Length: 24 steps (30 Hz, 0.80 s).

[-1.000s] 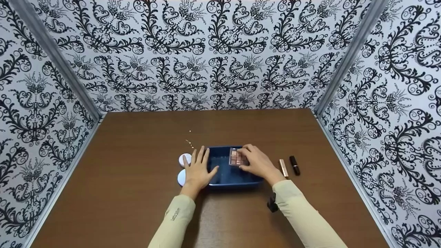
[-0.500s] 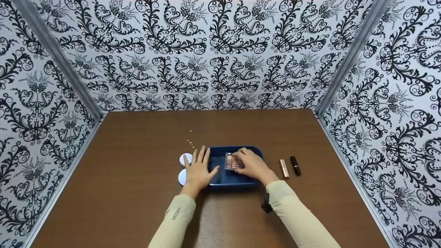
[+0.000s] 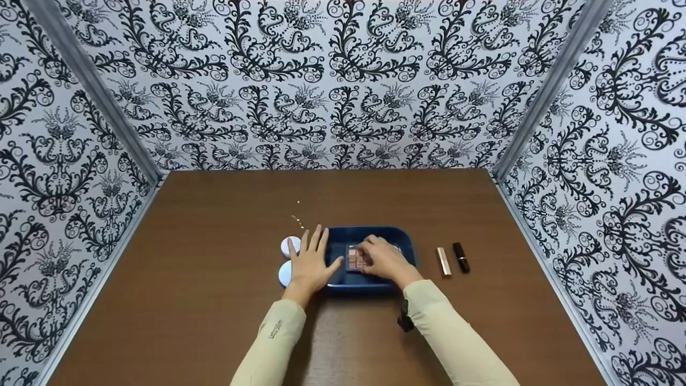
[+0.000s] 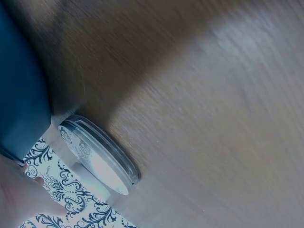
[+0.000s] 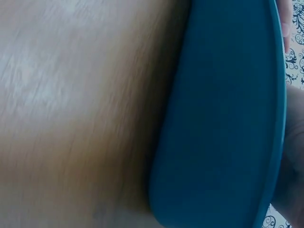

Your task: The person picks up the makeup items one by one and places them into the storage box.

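Head view: makeup palette in the blue tray, lower centre of frame; lies just left of my right hand, the nearer one, fingers pinching its right side; long axis unclear, that end covered; my left hand further left, fingers straight, spread over the tray's left rim

Left wrist view: round white-topped container lower left; palette out of sight

Right wrist view: tray wall right of centre; palette and pinch hidden
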### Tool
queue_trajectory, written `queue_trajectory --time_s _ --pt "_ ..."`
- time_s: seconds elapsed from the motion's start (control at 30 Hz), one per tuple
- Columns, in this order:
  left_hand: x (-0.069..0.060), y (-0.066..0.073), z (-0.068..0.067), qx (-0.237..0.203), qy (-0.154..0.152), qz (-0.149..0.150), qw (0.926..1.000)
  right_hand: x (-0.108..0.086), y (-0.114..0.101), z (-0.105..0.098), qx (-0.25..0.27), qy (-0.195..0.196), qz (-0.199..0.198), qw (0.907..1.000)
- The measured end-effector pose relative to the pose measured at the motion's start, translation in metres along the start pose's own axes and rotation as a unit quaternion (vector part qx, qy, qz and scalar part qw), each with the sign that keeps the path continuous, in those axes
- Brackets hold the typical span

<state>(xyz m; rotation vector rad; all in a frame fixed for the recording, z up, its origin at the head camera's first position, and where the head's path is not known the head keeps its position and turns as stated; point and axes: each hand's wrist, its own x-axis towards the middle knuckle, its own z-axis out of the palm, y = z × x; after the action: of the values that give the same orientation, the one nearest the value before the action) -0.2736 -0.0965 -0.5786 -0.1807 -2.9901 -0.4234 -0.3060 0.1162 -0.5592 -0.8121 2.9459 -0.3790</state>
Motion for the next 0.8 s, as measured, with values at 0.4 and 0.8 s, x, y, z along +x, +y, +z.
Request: queue_trajectory --time_s 0.4,0.8 --pt "0.001 0.0 -0.002 0.004 0.001 -0.002 1.0 0.005 -0.015 0.008 0.01 0.01 0.0 0.9999" --pt "0.0 0.0 0.0 -0.011 0.008 -0.003 0.9999 0.01 -0.03 0.01 -0.014 0.04 -0.025 0.9988"
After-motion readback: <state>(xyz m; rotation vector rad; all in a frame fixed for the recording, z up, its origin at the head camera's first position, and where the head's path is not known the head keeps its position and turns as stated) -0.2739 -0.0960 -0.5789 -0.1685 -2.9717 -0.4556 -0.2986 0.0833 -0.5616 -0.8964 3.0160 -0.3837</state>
